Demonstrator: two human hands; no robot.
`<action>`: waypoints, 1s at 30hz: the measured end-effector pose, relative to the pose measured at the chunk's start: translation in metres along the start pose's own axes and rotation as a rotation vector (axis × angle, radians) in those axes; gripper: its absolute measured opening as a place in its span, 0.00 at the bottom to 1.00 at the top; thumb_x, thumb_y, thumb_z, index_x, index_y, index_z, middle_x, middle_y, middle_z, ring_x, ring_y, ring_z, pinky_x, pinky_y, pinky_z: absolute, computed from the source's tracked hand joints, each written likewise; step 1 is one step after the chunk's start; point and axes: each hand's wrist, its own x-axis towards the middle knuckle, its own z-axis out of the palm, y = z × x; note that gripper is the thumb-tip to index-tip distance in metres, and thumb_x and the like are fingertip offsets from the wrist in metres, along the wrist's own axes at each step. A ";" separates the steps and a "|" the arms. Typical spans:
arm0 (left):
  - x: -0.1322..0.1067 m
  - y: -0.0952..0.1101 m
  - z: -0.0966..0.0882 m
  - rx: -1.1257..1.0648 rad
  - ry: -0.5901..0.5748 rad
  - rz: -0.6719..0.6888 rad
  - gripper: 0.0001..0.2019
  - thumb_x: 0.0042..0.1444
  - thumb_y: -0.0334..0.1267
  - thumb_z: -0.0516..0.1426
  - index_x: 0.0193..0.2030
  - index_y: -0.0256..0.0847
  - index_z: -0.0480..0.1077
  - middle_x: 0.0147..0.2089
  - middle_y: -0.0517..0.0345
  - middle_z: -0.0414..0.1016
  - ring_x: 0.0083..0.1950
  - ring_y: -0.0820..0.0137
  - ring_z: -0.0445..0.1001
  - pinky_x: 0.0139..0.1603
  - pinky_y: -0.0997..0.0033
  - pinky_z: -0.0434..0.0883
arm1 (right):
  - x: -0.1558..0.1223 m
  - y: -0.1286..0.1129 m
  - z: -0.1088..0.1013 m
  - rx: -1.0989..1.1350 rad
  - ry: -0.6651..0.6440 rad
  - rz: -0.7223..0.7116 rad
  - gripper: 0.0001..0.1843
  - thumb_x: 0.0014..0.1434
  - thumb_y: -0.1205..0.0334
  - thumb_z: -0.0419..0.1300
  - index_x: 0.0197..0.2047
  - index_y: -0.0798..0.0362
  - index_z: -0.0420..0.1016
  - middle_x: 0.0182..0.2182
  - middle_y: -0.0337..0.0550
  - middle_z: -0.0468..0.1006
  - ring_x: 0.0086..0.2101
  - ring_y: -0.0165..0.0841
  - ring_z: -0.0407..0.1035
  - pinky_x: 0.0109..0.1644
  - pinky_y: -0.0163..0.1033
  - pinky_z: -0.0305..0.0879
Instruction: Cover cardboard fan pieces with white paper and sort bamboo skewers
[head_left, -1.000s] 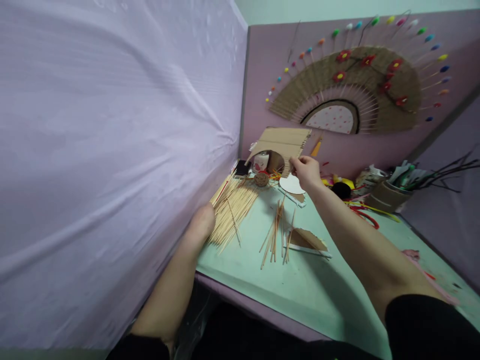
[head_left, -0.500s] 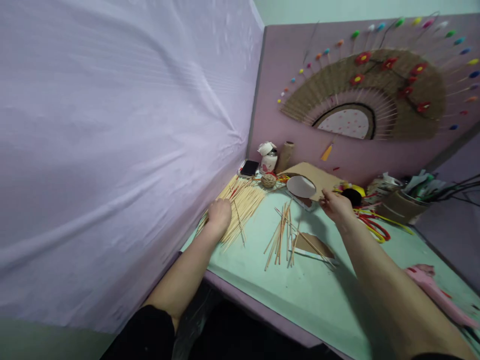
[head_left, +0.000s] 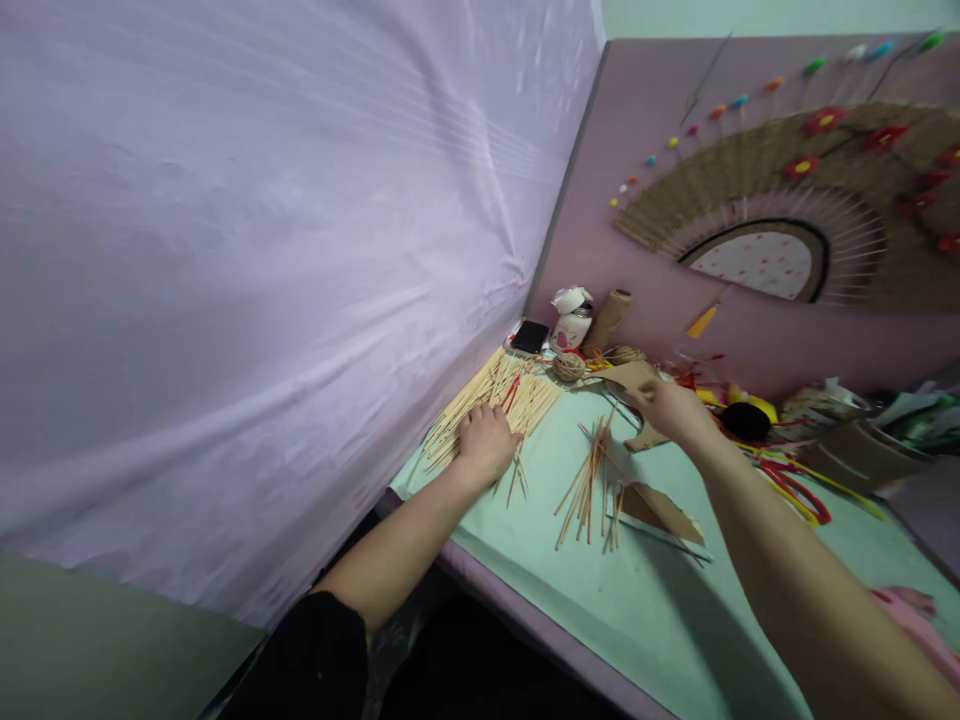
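My left hand point(head_left: 487, 443) rests on a big heap of thin bamboo sticks point(head_left: 480, 405) at the table's left edge, its fingers curled down over them. My right hand point(head_left: 670, 409) reaches over the table's middle and grips a brown cardboard piece point(head_left: 634, 377), held low above the surface. A smaller loose bunch of sticks point(head_left: 589, 477) lies between the two hands. Another cardboard wedge point(head_left: 660, 507) lies flat just in front of my right forearm.
A mint-green table point(head_left: 600, 610) stands in a corner of lilac cloth and a purple wall bearing a large fan decoration point(head_left: 787, 210). At the back are a phone point(head_left: 530, 336), a small jar point(head_left: 571, 322), a twine ball point(head_left: 568, 367), red and yellow strips and a container of tools point(head_left: 862, 450).
My right hand brought the cardboard down from the wall to the table. My left hand slid up onto the stick heap. The view swung left.
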 end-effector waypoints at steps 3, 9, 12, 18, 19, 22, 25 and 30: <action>-0.003 0.003 0.003 0.024 0.011 0.028 0.27 0.60 0.45 0.54 0.61 0.27 0.62 0.60 0.29 0.64 0.61 0.48 0.61 0.59 0.53 0.58 | 0.005 -0.071 0.024 -0.029 -0.071 -0.357 0.09 0.58 0.59 0.58 0.35 0.54 0.77 0.32 0.49 0.79 0.35 0.38 0.72 0.39 0.38 0.65; -0.004 0.004 0.013 0.033 0.033 0.040 0.19 0.60 0.36 0.52 0.53 0.24 0.69 0.58 0.27 0.65 0.60 0.48 0.61 0.59 0.53 0.57 | 0.019 -0.162 0.097 0.045 -0.281 -0.811 0.20 0.54 0.78 0.52 0.47 0.57 0.77 0.49 0.53 0.77 0.51 0.37 0.69 0.56 0.40 0.60; -0.003 0.003 0.014 0.030 0.038 0.044 0.20 0.60 0.37 0.52 0.55 0.26 0.68 0.57 0.28 0.66 0.60 0.49 0.61 0.59 0.53 0.57 | 0.021 -0.164 0.118 -0.043 -0.391 -0.821 0.21 0.51 0.79 0.51 0.44 0.56 0.79 0.45 0.51 0.79 0.46 0.36 0.71 0.53 0.38 0.62; -0.006 0.003 0.011 -0.010 0.031 0.063 0.25 0.61 0.41 0.53 0.60 0.26 0.63 0.65 0.27 0.59 0.65 0.46 0.55 0.63 0.48 0.52 | 0.015 -0.139 0.120 -0.039 -0.377 -0.781 0.19 0.52 0.77 0.51 0.41 0.58 0.80 0.39 0.51 0.80 0.41 0.35 0.72 0.48 0.35 0.64; -0.006 0.004 0.011 -0.016 0.014 0.062 0.26 0.61 0.41 0.52 0.62 0.26 0.62 0.66 0.28 0.57 0.66 0.46 0.54 0.64 0.49 0.51 | 0.014 -0.135 0.119 -0.027 -0.377 -0.781 0.20 0.51 0.77 0.51 0.41 0.58 0.80 0.39 0.50 0.80 0.41 0.35 0.72 0.48 0.35 0.64; -0.009 0.007 0.012 -0.007 -0.049 0.077 0.27 0.62 0.40 0.51 0.64 0.24 0.59 0.67 0.27 0.56 0.67 0.46 0.54 0.65 0.51 0.51 | 0.011 -0.129 0.115 -0.012 -0.393 -0.783 0.21 0.50 0.78 0.50 0.40 0.57 0.81 0.39 0.49 0.81 0.41 0.35 0.72 0.48 0.35 0.64; -0.012 0.012 0.016 0.010 -0.066 0.092 0.27 0.62 0.39 0.49 0.64 0.21 0.59 0.66 0.25 0.56 0.67 0.45 0.54 0.64 0.51 0.54 | 0.011 -0.128 0.111 -0.044 -0.429 -0.781 0.22 0.50 0.79 0.49 0.38 0.56 0.81 0.39 0.48 0.81 0.41 0.34 0.73 0.49 0.34 0.64; -0.011 0.017 0.023 0.072 -0.029 0.077 0.23 0.62 0.34 0.46 0.61 0.23 0.63 0.64 0.27 0.60 0.64 0.48 0.58 0.61 0.53 0.58 | 0.023 -0.138 0.103 -0.120 -0.422 -0.773 0.20 0.55 0.76 0.51 0.43 0.56 0.80 0.43 0.49 0.81 0.43 0.34 0.73 0.49 0.34 0.64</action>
